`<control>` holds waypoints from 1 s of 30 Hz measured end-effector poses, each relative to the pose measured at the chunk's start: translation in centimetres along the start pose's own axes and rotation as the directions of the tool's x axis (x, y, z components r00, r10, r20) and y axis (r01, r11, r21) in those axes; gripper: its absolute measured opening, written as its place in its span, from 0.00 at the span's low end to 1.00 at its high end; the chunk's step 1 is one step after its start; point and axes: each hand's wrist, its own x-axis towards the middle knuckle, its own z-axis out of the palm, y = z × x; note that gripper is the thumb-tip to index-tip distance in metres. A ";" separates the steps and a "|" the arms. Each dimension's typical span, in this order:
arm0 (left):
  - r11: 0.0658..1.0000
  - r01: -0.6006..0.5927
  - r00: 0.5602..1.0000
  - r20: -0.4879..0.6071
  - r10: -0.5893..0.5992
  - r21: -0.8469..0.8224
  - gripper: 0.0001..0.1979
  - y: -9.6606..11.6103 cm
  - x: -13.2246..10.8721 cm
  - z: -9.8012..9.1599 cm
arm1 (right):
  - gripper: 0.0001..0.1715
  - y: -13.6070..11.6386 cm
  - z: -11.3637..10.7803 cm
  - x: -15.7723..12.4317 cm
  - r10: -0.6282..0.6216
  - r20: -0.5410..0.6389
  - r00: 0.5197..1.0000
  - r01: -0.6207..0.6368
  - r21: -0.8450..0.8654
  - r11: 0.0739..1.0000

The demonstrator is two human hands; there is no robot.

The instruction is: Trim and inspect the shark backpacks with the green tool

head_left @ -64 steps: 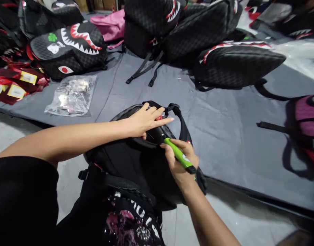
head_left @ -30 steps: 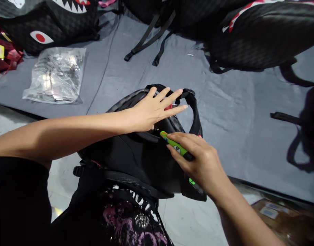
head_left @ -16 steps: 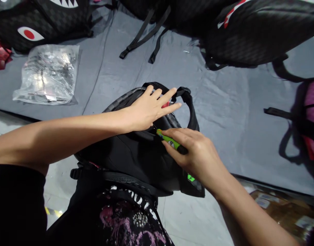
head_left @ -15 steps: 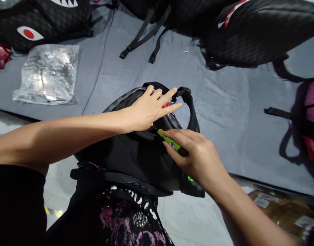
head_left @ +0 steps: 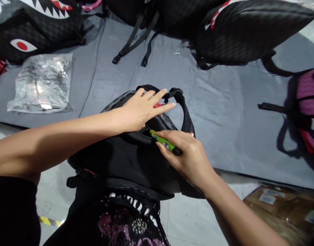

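Observation:
A black backpack (head_left: 126, 164) rests against my lap at the edge of a grey cloth-covered table (head_left: 223, 112). My left hand (head_left: 140, 109) lies flat on its top, fingers stretched out beside the black carry handle (head_left: 184, 109). My right hand (head_left: 189, 157) is closed round a green pen-shaped tool (head_left: 163, 142). The tool's tip touches the backpack's top seam just under my left hand.
Black shark-mouth backpacks (head_left: 239, 30) lie along the far side, one with a red eye (head_left: 22, 45) at the left. A clear plastic bag (head_left: 40, 83) of small parts sits at the left. A pink bag (head_left: 309, 102) lies at the right edge. A cardboard box (head_left: 280, 208) stands on the floor.
My right hand has turned knuckles-up over the green tool and slid it slightly left along the seam. My left hand stays flat on the backpack. The view has shifted a little.

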 end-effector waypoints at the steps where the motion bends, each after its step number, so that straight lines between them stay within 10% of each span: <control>1: 1.000 -0.006 1.000 -0.002 0.006 0.001 0.52 -0.1 -0.2 -0.2 | 0.12 0.0 0.1 -0.3 0.000 -0.022 1.000 0.000 0.003 1.000; 30: 0.996 0.081 0.997 0.020 -0.080 -0.035 0.46 -0.2 -1.1 -1.5 | 0.12 -2.0 1.2 1.7 -0.017 0.018 1.000 0.020 -0.161 0.987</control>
